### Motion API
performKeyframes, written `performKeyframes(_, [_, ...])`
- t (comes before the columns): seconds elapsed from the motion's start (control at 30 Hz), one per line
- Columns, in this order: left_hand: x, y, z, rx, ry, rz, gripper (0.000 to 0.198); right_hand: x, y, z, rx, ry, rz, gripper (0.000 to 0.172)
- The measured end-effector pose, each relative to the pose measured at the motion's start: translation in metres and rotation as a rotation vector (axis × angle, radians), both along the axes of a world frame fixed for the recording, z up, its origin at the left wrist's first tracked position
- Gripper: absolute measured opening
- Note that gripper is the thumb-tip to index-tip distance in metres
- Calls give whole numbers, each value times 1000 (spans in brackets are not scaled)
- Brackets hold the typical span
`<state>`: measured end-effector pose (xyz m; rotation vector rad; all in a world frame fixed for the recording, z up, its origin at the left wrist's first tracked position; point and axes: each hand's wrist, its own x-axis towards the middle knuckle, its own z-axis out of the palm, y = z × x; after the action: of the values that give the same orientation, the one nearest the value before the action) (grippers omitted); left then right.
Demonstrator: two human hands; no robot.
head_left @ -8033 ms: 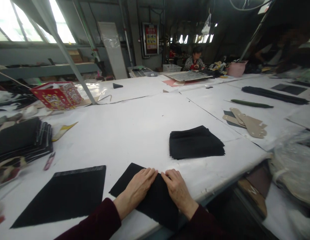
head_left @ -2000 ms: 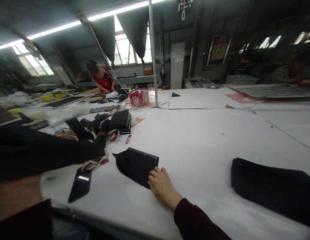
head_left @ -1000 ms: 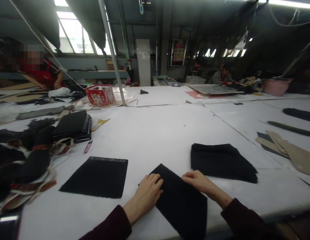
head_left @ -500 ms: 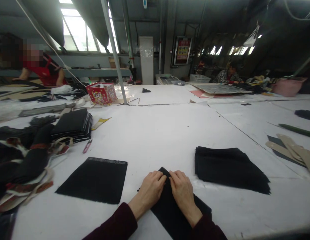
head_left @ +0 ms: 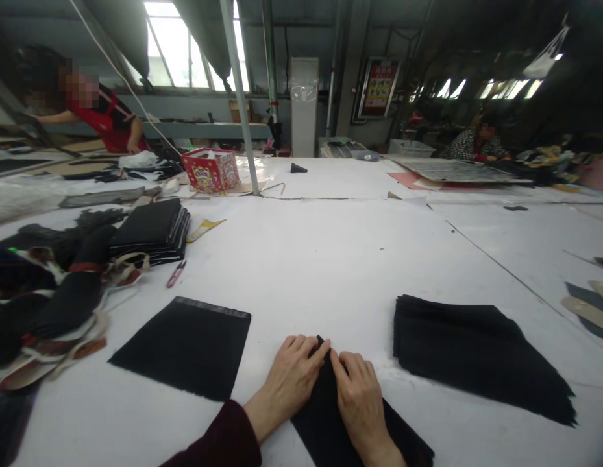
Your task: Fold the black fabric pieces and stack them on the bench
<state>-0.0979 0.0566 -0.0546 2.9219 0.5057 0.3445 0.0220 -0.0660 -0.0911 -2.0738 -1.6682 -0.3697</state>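
A folded piece of black fabric (head_left: 324,399) lies on the table in front of me, its narrow corner pointing away. My left hand (head_left: 290,376) grips the left side near that corner, with the index finger stretched over the tip. On the right edge, my right hand (head_left: 360,399) has its fingers curled and its index finger pressed close to the left one. Both hands cover much of the fabric's upper part. To the left lies a single black fabric panel (head_left: 189,347) with a greyish strip on its far edge. A stack of black fabric pieces (head_left: 471,350) lies to the right.
Pink thread snips (head_left: 175,275) lie by a folded black fabric stack (head_left: 148,230). Straps and dark material (head_left: 67,305) crowd the left side. Further back stand a red box (head_left: 211,172) and a pole (head_left: 243,97). A co-worker (head_left: 106,120) leans over the table at left.
My view has shifted, so most things sit further right. Both hands stay at the fabric's corner; their index fingers have straightened and come together at the tip.
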Motion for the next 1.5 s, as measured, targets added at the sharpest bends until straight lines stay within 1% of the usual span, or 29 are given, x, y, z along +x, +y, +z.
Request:
performKeyframes(0.17, [0,2,-3,-35,-18,4,43,0,0,1,5,1,4,38])
performKeyframes(0.37, [-1,3,-5,-41,-20,14,41,0,2,2,82,-47,32,34])
performKeyframes(0.73, [0,3,-7,-50,-21,33,41,0,3,2,78,-49,42,33])
performKeyframes(0.83, [1,5,-5,-30,-1,45,40,0,4,2,74,-43,37,32])
performKeyframes(0.97, [1,10,4,13,-22,83,43,0,4,3,61,-40,18,32])
performKeyframes(1.0, [0,10,6,28,-39,77,45,0,4,3,56,-40,13,32])
performKeyframes(1.07, [0,10,7,59,-47,17,45,-1,5,3,49,-41,3,32])
performKeyframes(1.13, [1,8,6,80,-16,-64,42,0,4,3,41,-35,-8,32])
performKeyframes(1.2, [2,7,2,93,24,-117,40,0,3,4,34,-15,-16,33])
performKeyframes(1.27, [3,7,-2,113,47,-134,41,2,0,4,38,16,-21,33])
performKeyframes(1.33, [3,6,-4,137,66,-146,47,4,-4,3,51,48,-19,32])
performKeyframes(1.4, [3,6,-4,157,87,-164,52,7,-9,2,69,71,-16,31])
performKeyframes(1.5, [2,4,-2,184,112,-179,52,12,-19,-2,99,87,3,30])
